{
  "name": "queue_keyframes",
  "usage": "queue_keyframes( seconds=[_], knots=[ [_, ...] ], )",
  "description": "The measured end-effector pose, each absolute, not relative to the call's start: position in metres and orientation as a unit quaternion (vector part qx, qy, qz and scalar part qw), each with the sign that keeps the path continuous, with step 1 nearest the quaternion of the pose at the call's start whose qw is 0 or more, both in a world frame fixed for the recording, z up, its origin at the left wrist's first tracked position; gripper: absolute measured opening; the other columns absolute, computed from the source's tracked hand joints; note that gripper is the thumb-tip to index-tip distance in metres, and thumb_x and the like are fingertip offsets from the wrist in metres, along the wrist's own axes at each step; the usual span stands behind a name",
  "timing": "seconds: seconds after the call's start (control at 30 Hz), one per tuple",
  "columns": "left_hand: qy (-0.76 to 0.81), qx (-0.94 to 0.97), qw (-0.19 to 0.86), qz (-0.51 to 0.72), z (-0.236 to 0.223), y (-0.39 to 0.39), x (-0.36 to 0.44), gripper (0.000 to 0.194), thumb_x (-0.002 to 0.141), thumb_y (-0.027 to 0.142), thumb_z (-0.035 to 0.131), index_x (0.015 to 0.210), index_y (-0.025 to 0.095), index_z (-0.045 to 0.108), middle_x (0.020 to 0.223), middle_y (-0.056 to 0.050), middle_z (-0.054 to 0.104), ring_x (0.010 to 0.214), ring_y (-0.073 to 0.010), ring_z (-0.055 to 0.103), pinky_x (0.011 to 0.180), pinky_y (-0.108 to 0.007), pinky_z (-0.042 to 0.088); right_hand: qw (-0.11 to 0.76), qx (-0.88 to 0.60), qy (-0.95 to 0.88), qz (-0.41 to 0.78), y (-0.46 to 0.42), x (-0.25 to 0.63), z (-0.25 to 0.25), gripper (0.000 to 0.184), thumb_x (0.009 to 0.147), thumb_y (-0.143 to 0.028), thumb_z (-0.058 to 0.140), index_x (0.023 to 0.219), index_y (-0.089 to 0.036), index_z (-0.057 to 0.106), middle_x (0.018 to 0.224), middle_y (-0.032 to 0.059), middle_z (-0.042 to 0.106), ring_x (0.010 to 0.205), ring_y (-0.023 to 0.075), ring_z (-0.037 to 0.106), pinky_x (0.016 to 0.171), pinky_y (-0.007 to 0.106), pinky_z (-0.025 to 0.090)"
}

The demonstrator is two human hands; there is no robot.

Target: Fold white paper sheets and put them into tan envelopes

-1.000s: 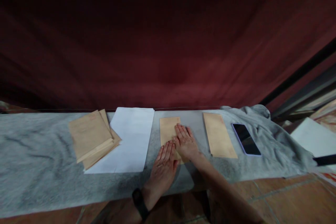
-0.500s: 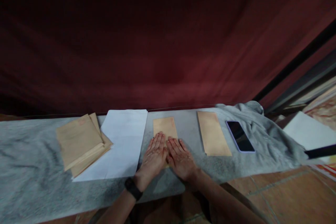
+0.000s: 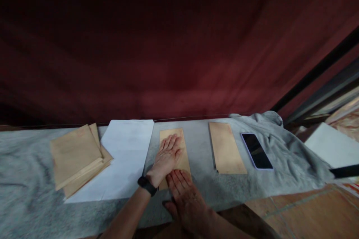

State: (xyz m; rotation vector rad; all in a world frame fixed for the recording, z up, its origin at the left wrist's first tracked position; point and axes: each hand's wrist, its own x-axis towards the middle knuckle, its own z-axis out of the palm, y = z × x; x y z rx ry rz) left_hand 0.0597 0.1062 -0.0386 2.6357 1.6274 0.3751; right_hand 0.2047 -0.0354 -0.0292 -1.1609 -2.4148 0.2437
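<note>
A brown paper envelope point(image 3: 183, 158) lies lengthwise on the grey cloth, under both hands. Across its upper half, my left hand point(image 3: 167, 153) rests flat with the fingers stretched out; a black band point(image 3: 147, 185) circles that wrist. My right hand point(image 3: 185, 196) lies palm down at the envelope's near end, fingers extended and thumb out to the side. Neither hand grips anything. Part of the envelope is hidden beneath the hands.
To the left, several brown envelopes point(image 3: 75, 153) overlap a stack of white paper point(image 3: 127, 157). On the right lie another brown envelope point(image 3: 227, 149) and a phone point(image 3: 257, 151). Grey cloth point(image 3: 202, 183) covers the narrow surface; a dark red curtain point(image 3: 179, 63) hangs behind.
My right hand has slid down toward the near end of the envelope. My left hand has shifted slightly up along it. The view has tilted a little.
</note>
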Motion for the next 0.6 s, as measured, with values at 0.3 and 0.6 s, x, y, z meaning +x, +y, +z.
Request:
queue_keyframes(
  seconds=[0.3, 0.6],
  knots=[
    [0.499, 0.858, 0.007, 0.123, -0.030, 0.105, 0.076, 0.054, 0.104, 0.038, 0.030, 0.155, 0.019, 0.035, 0.162, -0.006, 0.037, 0.152, -0.0234, 0.027, 0.125, -0.047, 0.021, 0.218, -0.311, -0.859, 0.345, -0.016, 0.218, 0.000, 0.044, 0.094, -0.042, 0.065, 0.136, -0.030, 0.062, 0.140, 0.0028, 0.064, 0.134, 0.0204, 0.055, 0.120, 0.038, 0.037],
    [0.452, 0.886, -0.004, 0.105, -0.040, 0.080, 0.076, 0.057, 0.103, 0.036, 0.034, 0.155, 0.013, 0.033, 0.162, -0.011, 0.037, 0.152, -0.0221, 0.029, 0.125, -0.043, 0.024, 0.287, -0.248, -0.650, 0.659, 0.011, 0.240, 0.031, 0.041, 0.093, -0.055, 0.061, 0.116, -0.025, 0.076, 0.116, 0.0040, 0.076, 0.111, 0.0209, 0.070, 0.103, 0.036, 0.053]
  ],
)
